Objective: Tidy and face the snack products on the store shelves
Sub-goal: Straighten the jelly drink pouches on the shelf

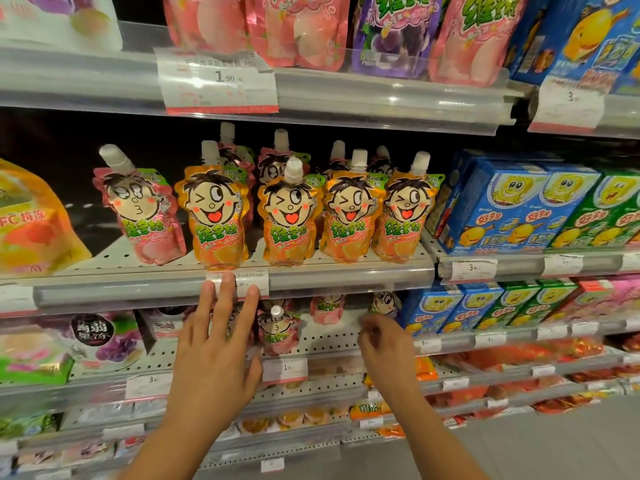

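Note:
On the middle shelf (pixel 138 296) stand several orange spouted jelly pouches (pixel 216 216) with a winking cartoon face, upright and facing out. A pink pouch (pixel 145 216) stands apart to their left, tilted. More pink pouches stand behind the orange row. On the shelf below, a pink pouch (pixel 277 332) stands between my hands. My left hand (pixel 216 344) is raised with fingers spread, fingertips over the middle shelf's price rail, holding nothing. My right hand (pixel 388 344) hangs lower right with fingers curled in front of the lower shelf; nothing shows in it.
Blue and green boxed snacks (pixel 512 206) fill the shelves to the right. Pink and purple pouches (pixel 301 29) hang on the top shelf. A large orange bag (pixel 31 223) sits at the far left. Price tags (pixel 221 81) line the rails. Grey floor lies at the lower right.

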Tool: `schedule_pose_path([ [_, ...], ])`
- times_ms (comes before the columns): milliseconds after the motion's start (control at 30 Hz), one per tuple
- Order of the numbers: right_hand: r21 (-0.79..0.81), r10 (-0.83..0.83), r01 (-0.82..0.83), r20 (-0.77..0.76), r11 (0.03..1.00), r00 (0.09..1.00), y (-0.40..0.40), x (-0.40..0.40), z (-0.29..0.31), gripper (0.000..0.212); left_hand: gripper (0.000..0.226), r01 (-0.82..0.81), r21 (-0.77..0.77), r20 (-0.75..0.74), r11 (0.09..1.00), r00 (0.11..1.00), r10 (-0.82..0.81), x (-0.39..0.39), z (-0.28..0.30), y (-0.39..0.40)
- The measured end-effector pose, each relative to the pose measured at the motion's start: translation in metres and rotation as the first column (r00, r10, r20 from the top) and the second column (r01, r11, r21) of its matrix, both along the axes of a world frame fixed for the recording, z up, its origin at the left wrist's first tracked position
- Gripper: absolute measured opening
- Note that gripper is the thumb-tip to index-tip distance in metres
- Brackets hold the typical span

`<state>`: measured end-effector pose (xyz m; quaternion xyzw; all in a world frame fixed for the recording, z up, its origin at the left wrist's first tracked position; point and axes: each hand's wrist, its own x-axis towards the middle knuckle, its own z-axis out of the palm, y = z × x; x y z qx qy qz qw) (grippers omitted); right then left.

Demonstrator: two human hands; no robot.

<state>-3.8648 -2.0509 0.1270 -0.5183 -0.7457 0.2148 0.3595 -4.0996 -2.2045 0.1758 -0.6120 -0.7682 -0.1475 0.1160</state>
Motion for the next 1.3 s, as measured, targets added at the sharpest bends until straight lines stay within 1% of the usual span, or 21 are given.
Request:
schedule_pose_path([
  [67, -0.022, 0.093, -0.091, 0.06, 0.996, 0.994, 0.009, -0.014, 0.006, 0.037, 0.086, 0.001, -0.004, 0.001, 1.0, 1.0, -0.001, 0.0, 0.001, 0.0],
  [100, -0.038, 0.099, -0.096, 0.106, 0.995, 0.989, 0.014, -0.02, 0.009, 0.042, 0.086, 0.003, -0.004, 0.002, 1.0, 1.0, -0.003, 0.0, 0.001, 0.0],
  [133, -0.041, 0.1, -0.096, 0.138, 0.995, 0.985, 0.021, -0.027, 0.012, 0.043, 0.086, 0.004, -0.003, 0.001, 1.0, 1.0, -0.004, 0.0, 0.002, 0.0],
  [167, -0.054, 0.085, -0.077, 0.159, 0.996, 0.984, 0.026, -0.034, 0.015, 0.036, 0.086, 0.005, -0.001, 0.001, 1.0, 1.0, -0.005, 0.0, 0.002, -0.001],
  [200, -0.076, 0.07, -0.058, 0.157, 0.995, 0.985, 0.032, -0.04, 0.016, 0.022, 0.086, 0.006, 0.001, 0.0, 1.0, 1.0, -0.006, -0.001, 0.002, -0.002],
  [233, -0.117, 0.064, -0.047, 0.149, 0.992, 0.987, 0.035, -0.046, 0.022, 0.018, 0.086, 0.005, 0.001, -0.004, 1.0, 1.0, -0.005, -0.001, 0.003, -0.002],
  [267, -0.145, 0.084, -0.065, 0.134, 0.987, 0.987, 0.039, -0.05, 0.025, 0.028, 0.086, 0.003, -0.002, -0.008, 1.0, 1.0, -0.003, -0.002, 0.003, -0.002],
  [300, -0.162, 0.112, -0.09, 0.132, 0.983, 0.985, 0.042, -0.053, 0.027, 0.033, 0.087, 0.001, -0.007, -0.012, 1.0, 1.0, -0.001, -0.001, 0.003, -0.002],
  [400, -0.193, 0.152, -0.127, 0.119, 0.973, 0.981, 0.049, -0.059, 0.025, 0.029, 0.087, -0.007, -0.011, -0.012, 1.0, 1.0, 0.007, -0.001, 0.002, -0.002],
  [467, -0.223, 0.098, -0.072, 0.107, 0.972, 0.989, 0.056, -0.058, 0.012, 0.032, 0.088, -0.004, -0.005, -0.012, 1.0, 1.0, 0.004, -0.001, 0.003, -0.002],
  [567, -0.258, 0.07, -0.045, 0.088, 0.965, 0.994, 0.052, -0.051, -0.001, 0.012, 0.089, 0.003, 0.009, -0.013, 1.0, 1.0, -0.003, -0.001, 0.002, -0.003],
  [600, -0.271, 0.088, -0.068, 0.062, 0.96, 0.994, 0.047, -0.048, -0.003, 0.011, 0.09, 0.001, 0.012, -0.015, 1.0, 1.0, -0.001, -0.002, 0.001, -0.003],
  [667, -0.246, 0.113, -0.098, 0.049, 0.964, 0.992, 0.035, -0.04, -0.008, 0.028, 0.089, -0.004, 0.017, -0.021, 1.0, 1.0, 0.004, -0.003, 0.0, -0.002],
  [700, -0.233, 0.113, -0.096, 0.059, 0.968, 0.992, 0.029, -0.035, -0.009, 0.034, 0.089, -0.005, 0.019, -0.023, 1.0, 1.0, 0.006, -0.003, 0.0, -0.002],
  [800, -0.202, 0.106, -0.093, 0.055, 0.975, 0.993, 0.02, -0.019, -0.014, 0.043, 0.089, -0.007, 0.042, -0.019, 0.999, 1.0, 0.008, -0.004, -0.003, 0.0],
  [833, -0.214, 0.102, -0.089, 0.05, 0.973, 0.994, 0.017, -0.014, -0.014, 0.044, 0.088, -0.007, 0.051, -0.015, 0.999, 1.0, 0.008, -0.004, -0.005, 0.0],
  [900, -0.239, 0.099, -0.098, -0.006, 0.966, 0.995, 0.01, -0.005, -0.011, 0.038, 0.088, -0.004, 0.063, -0.01, 0.998, 1.0, 0.005, -0.004, -0.006, 0.0],
  [1067, -0.181, 0.035, -0.061, -0.144, 0.982, 0.989, 0.0, 0.026, 0.015, 0.014, 0.086, 0.025, 0.093, -0.012, 0.995, 1.0, -0.024, -0.005, -0.006, 0.001],
  [1167, -0.153, 0.085, -0.113, -0.179, 0.982, 0.98, -0.006, 0.043, 0.041, 0.019, 0.083, 0.065, 0.129, 0.022, 0.99, 0.997, -0.069, -0.007, -0.004, -0.002],
  [1267, -0.113, 0.087, -0.124, -0.286, 0.986, 0.954, -0.01, 0.053, 0.074, 0.012, 0.079, 0.099, 0.206, 0.091, 0.974, 0.989, -0.12, -0.01, 0.003, -0.005],
  [1300, -0.08, 0.085, -0.116, -0.323, 0.99, 0.943, -0.012, 0.055, 0.086, 0.024, 0.08, 0.11, 0.231, 0.113, 0.967, 0.984, -0.139, -0.009, 0.011, -0.005],
])
